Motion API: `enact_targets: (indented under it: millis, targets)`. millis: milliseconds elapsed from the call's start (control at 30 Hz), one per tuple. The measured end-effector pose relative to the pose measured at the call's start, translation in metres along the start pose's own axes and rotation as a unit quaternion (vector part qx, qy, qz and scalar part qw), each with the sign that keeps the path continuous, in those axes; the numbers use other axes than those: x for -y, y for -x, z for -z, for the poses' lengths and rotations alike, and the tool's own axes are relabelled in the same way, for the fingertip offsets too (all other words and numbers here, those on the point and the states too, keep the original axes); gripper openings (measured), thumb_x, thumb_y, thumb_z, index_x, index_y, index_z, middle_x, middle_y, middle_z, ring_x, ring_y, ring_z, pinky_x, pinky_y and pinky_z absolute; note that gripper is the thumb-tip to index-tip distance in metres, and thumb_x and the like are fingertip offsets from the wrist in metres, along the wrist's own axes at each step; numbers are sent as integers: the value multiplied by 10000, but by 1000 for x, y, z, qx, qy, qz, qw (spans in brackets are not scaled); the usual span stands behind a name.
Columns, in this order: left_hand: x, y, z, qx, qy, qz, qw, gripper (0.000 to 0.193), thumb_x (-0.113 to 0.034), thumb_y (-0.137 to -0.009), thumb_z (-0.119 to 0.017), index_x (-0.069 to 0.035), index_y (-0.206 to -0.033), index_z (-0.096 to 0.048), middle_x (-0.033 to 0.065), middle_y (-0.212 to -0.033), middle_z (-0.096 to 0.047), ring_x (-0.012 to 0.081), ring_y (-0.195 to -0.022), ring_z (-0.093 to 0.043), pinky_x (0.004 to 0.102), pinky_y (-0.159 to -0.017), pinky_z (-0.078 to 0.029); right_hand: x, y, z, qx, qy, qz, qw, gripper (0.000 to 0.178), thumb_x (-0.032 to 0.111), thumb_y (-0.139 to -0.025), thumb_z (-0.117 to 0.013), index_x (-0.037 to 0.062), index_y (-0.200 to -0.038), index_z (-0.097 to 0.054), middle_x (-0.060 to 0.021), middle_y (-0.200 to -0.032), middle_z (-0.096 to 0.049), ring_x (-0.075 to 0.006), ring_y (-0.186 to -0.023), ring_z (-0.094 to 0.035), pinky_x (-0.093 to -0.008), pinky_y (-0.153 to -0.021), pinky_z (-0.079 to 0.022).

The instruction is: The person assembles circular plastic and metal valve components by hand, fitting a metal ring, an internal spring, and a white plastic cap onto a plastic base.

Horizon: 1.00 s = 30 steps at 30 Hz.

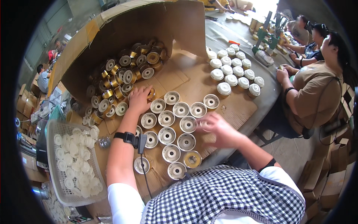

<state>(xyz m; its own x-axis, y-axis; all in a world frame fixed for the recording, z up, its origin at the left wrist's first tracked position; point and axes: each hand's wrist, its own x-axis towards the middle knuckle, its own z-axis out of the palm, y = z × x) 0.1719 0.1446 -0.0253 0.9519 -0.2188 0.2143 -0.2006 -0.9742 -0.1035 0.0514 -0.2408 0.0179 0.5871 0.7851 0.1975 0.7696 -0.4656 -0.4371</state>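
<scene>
My left hand (pixel 139 100) reaches to the front of a heap of gold round cups (pixel 128 77) in a cardboard box. Its thumb and fingers close around one gold cup (pixel 151 93). Several round cups with white recessed faces and a centre hole (pixel 166 135) stand close together on a cardboard sheet before me. One among them shows a gold face (pixel 192 159). At the right side of this group is my right hand (pixel 218 130), smeared by motion. Its fingertips are over or beside a white-faced cup, and I cannot make out whether they hold it.
A large cardboard box (pixel 186 28) lies open toward me. White-lidded gold cups (pixel 231 79) stand in rows at the far right. A plastic basket (pixel 52 164) of translucent white discs is at left. Co-workers (pixel 313 82) sit along the right, near a green hand press (pixel 263 37).
</scene>
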Motion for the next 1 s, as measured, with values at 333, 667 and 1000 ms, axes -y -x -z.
enact_targets:
  millis: [333,667,1000]
  targets:
    - [-15,11,17,-75,228,121,963,770,-204,-715,-861,-208,-1408,-524,106,-1297,-567,357,-1216,-552,459,-1053,-457,53,9,-68,18,-88,93,992,707,223,-688,-851,150,-1353,-621,-62,-1384,-543,-311,-1262,-509,-459,-1049,-469]
    - [-33,12,30,-96,142,83,982,613,-136,-732,-756,-196,-1323,-606,116,-1217,-533,365,-1117,-584,465,-905,-527,60,23,-61,-31,-13,70,997,496,142,-793,-710,111,-1285,-663,-67,-1244,-583,-294,-1196,-543,-363,-993,-528]
    - [-33,15,25,-82,244,118,959,298,-163,-777,-815,-65,-971,-611,117,-1157,-584,351,-1111,-593,456,-881,-523,39,64,-66,-259,-193,-151,934,558,145,-663,-918,63,-1086,-562,-148,-1194,-495,-327,-1123,-554,-407,-963,-517]
